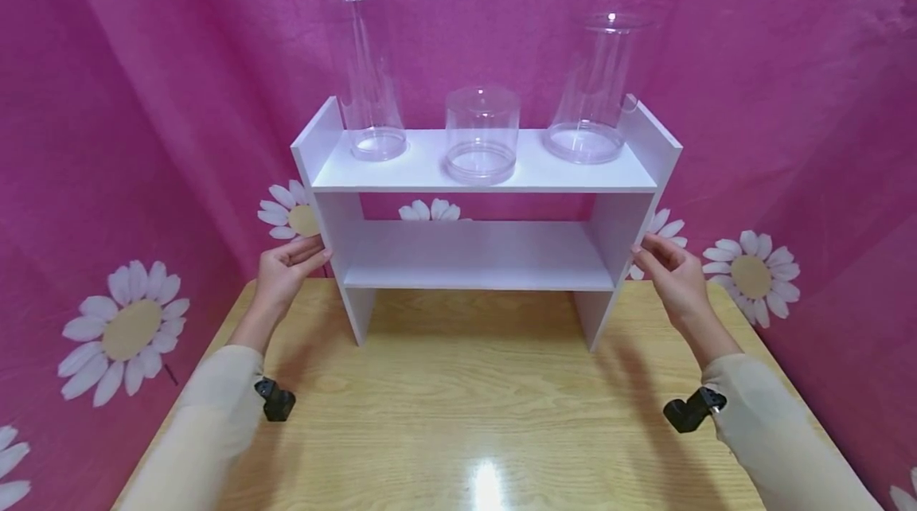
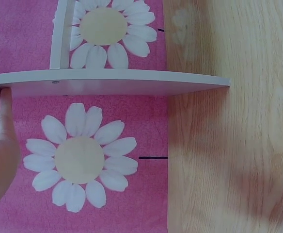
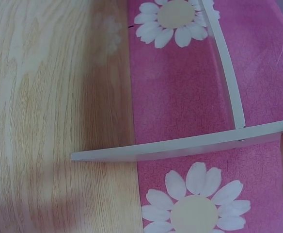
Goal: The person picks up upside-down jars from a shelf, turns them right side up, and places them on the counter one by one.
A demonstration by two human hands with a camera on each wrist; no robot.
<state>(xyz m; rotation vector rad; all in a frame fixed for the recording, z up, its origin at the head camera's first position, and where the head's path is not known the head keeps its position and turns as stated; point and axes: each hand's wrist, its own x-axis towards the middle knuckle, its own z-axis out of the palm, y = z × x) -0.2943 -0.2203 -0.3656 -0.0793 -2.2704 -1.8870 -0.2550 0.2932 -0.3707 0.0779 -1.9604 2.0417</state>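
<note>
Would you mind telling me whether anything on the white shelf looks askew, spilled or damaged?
Nothing stands out: the three clear containers stand upright on the white shelf, which sits level on the table.

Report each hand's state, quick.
Left hand: open, straight fingers against the white two-tier shelf.
Right hand: open, fingertips at its other side panel.

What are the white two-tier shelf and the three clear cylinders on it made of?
White two-tier shelf: probably foam or PVC board; matte, thin flat panels. Clear cylinders: see-through, glossy highlights; plastic or glass, can't tell. Left hand and right hand touch its sides.
</note>
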